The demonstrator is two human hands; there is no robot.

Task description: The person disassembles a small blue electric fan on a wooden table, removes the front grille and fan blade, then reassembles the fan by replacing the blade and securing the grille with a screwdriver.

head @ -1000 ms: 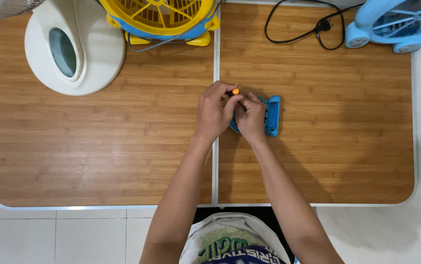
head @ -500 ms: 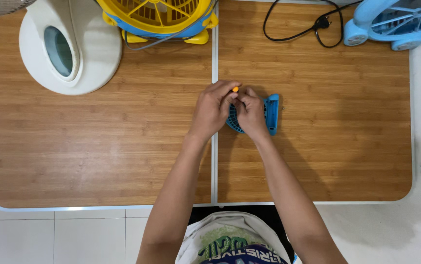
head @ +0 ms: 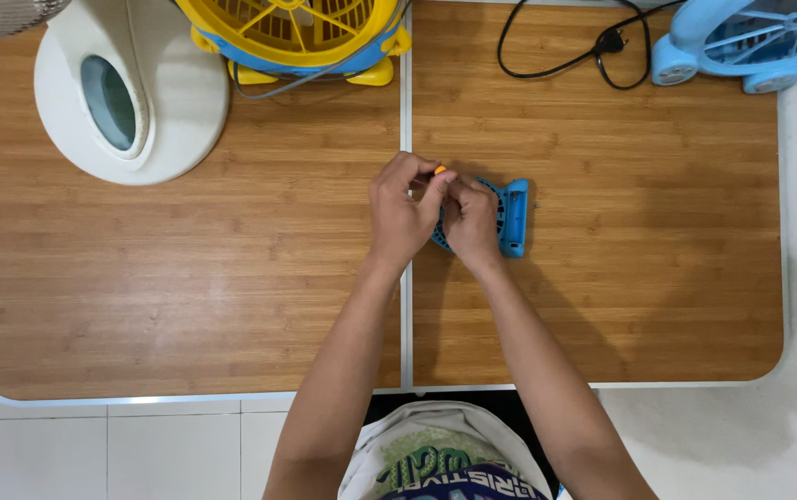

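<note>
A small blue fan (head: 508, 218) lies on the wooden table (head: 232, 278) near its middle. My right hand (head: 470, 220) rests on top of the fan and covers most of its round grille. My left hand (head: 405, 209) is pressed against the right one and pinches a small orange-tipped tool (head: 440, 170) between thumb and fingers. The tool's working end is hidden between my hands.
A white round fan base (head: 130, 97) stands at the back left. A yellow and blue fan (head: 301, 37) sits at the back centre. A light blue fan (head: 750, 42) and a black cord with plug (head: 593, 46) lie at the back right.
Both hands stay on the small blue fan and have hardly moved. The view has shifted slightly.
</note>
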